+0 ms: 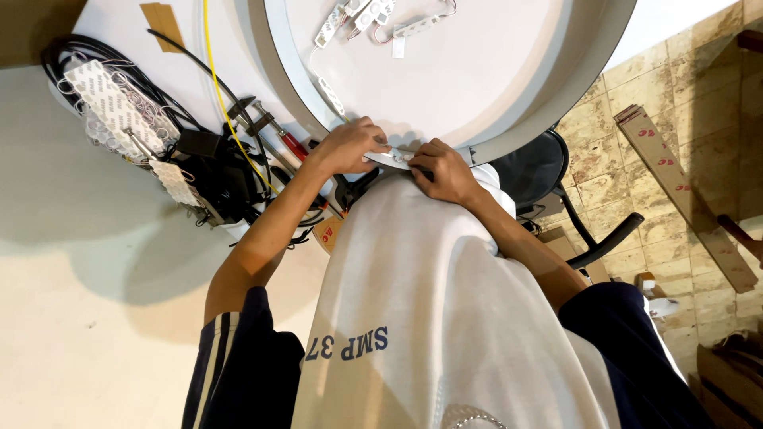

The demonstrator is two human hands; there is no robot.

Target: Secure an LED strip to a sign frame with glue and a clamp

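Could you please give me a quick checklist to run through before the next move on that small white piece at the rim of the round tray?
1. Left hand grips the small white piece: ok, its fingers pinch it.
2. Right hand supports the same piece: ok, it touches from the other side.
3. Piece sits against the round white tray rim: cannot tell, the hands hide the contact.
4. White module string lies inside the tray, apart from both hands: ok.
5. Red-handled tool within reach beside the left hand: ok.
6. Yellow cable away from the fingers: ok.
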